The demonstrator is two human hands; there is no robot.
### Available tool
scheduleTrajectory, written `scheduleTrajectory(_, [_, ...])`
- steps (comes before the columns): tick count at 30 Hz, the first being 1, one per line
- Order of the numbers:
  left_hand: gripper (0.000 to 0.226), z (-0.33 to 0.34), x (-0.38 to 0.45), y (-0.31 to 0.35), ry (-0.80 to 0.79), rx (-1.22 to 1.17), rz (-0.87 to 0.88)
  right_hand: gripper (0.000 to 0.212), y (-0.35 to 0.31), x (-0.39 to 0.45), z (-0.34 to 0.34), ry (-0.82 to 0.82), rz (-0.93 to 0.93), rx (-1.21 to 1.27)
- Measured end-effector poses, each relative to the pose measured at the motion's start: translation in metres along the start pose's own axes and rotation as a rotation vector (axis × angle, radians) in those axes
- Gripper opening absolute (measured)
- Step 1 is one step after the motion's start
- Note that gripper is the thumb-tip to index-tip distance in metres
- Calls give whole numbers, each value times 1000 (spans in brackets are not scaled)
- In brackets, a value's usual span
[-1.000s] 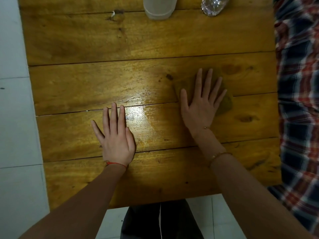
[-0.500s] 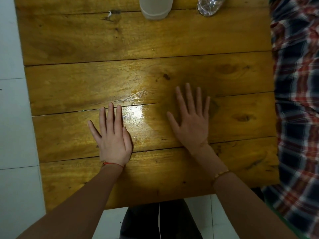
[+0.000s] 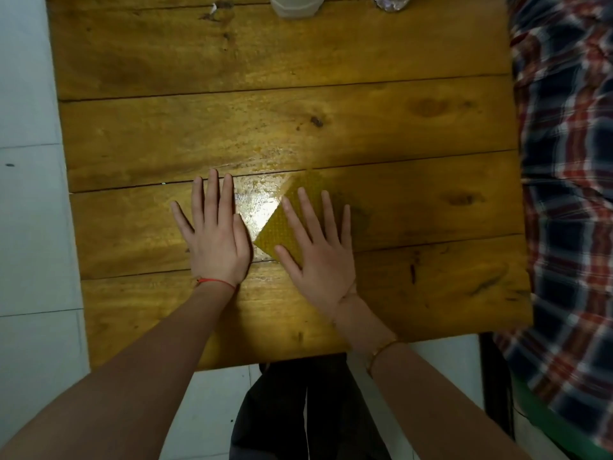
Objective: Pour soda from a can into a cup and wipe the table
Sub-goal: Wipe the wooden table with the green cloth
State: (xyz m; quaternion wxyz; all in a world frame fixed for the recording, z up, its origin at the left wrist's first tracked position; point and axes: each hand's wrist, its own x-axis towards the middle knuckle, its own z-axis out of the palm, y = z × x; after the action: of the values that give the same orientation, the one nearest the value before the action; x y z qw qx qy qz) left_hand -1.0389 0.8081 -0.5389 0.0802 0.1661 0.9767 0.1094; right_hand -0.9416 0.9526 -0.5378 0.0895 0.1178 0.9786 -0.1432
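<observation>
A yellow-brown textured cloth (image 3: 277, 232) lies flat on the wooden table (image 3: 232, 121), near its middle. My right hand (image 3: 316, 252) presses on the cloth with straight, spread fingers and covers most of it. Just to its left, my left hand (image 3: 215, 237) rests flat on the bare wood, fingers straight. A shiny wet patch (image 3: 257, 207) glistens between the two hands. At the table's far edge stands a translucent cup (image 3: 297, 5), cut off by the frame. No can is in view.
A crinkled clear plastic bottle (image 3: 393, 1) pokes in at the far edge, right of the cup. A person in a plaid shirt (image 3: 564, 194) stands along the table's right side. White tiled floor (image 3: 30, 227) lies left of the table.
My right hand has slid the cloth from the right towards me and leftward, up beside my left hand. My left hand has stayed flat in place.
</observation>
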Motion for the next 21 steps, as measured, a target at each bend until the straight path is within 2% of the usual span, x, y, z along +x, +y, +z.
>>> scheduleTrajectory(3, [60,1,0,-1,2,-5,-2,70,32,-17,-5,43,57,-51])
scheduleTrajectory(7, [60,2,0,-2,15,-16,-8,70,65,-3,-15,58,261,-42])
scheduleTrajectory(10, [60,2,0,-2,12,-12,-10,68,59,38,-20,107,409,3])
scheduleTrajectory(12, [61,2,1,-2,9,-9,-12,68,40,61,-19,142,445,12])
scheduleTrajectory(14, [61,1,1,-2,2,-2,-9,68,16,70,-15,157,387,-11])
scheduleTrajectory(17, [61,1,1,-2,-8,8,-7,68,-12,61,-7,93,159,-48])
scheduleTrajectory(21, [61,-1,1,-1,-11,23,-5,68,5,35,-9,76,31,-58])
